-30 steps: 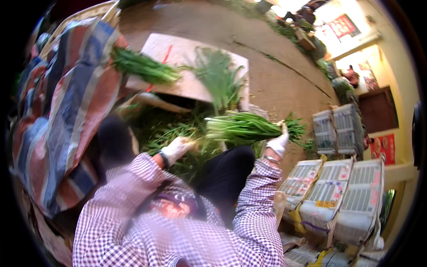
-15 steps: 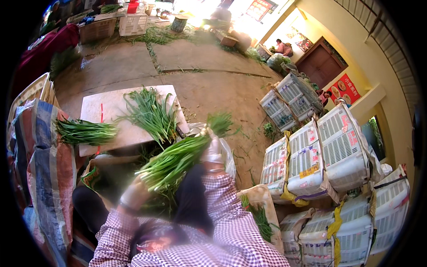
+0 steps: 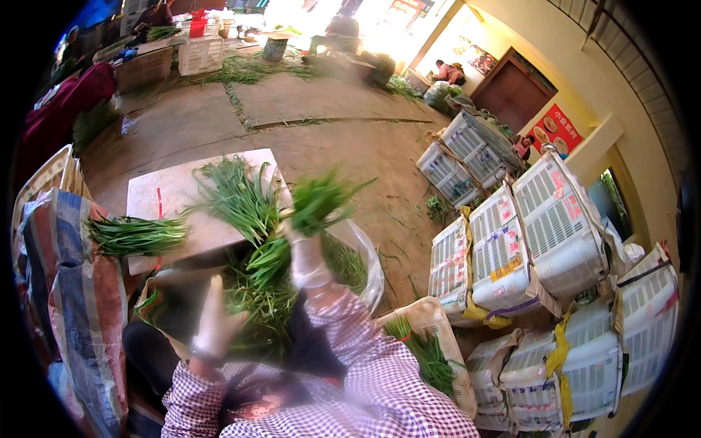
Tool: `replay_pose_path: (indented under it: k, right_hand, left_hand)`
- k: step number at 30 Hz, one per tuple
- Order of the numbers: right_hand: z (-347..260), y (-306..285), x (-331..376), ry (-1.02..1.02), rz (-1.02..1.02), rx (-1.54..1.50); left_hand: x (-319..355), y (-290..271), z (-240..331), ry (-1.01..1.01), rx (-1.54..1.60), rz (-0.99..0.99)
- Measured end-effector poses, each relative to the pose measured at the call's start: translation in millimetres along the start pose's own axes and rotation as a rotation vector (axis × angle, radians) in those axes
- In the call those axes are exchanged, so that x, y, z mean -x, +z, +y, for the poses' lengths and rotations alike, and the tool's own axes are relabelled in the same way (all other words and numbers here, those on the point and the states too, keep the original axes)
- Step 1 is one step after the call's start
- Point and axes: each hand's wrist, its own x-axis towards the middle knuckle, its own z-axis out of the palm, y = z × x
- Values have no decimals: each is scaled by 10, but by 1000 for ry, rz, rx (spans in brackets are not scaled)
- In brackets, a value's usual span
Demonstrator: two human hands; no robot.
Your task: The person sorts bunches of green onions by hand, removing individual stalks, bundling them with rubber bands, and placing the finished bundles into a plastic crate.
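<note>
My right hand (image 3: 301, 244), in a pale glove, is closed around a bunch of long green chives (image 3: 272, 255). The blurred leafy end of the bunch fans out beyond the hand, and its other end hangs toward my lap. My left hand (image 3: 215, 315), also gloved and smeared by motion, is empty with thumb and fingers apart. Loose green leaves (image 3: 255, 306) lie in a heap between my knees. On the white board (image 3: 241, 162) in front of me rest a spread pile of chives (image 3: 237, 193) and, at its left edge, a neater bunch (image 3: 139, 235).
A clear plastic bag (image 3: 374, 263) of greens stands right of the board. Near my right elbow sits a pale crate (image 3: 454, 365) with tied chives. Stacked white crates (image 3: 496, 241) fill the right side. A striped sack (image 3: 80, 292) stands at left. Other people (image 3: 447, 73) sit farther off.
My left hand has let go of the bunch and opened. My right hand has carried the chives left and away from me, toward the board. The view has shifted slightly.
</note>
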Motion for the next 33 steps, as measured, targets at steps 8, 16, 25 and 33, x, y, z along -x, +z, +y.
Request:
replay_pose_path:
  k: [8, 16, 25, 33]
  right_hand:
    - [409, 876, 662, -77, -441, -80]
    - [810, 1269, 991, -54, -285, 324]
    - [548, 263, 460, -293, -477, 518]
    - [859, 186, 717, 161, -659, 405]
  left_hand:
    - [-307, -210, 564, 37, 744, 201]
    - [-216, -520, 170, -144, 1129, 306]
    - [493, -1718, -607, 4, 1195, 628]
    - [1297, -1987, -1062, -64, 1450, 917]
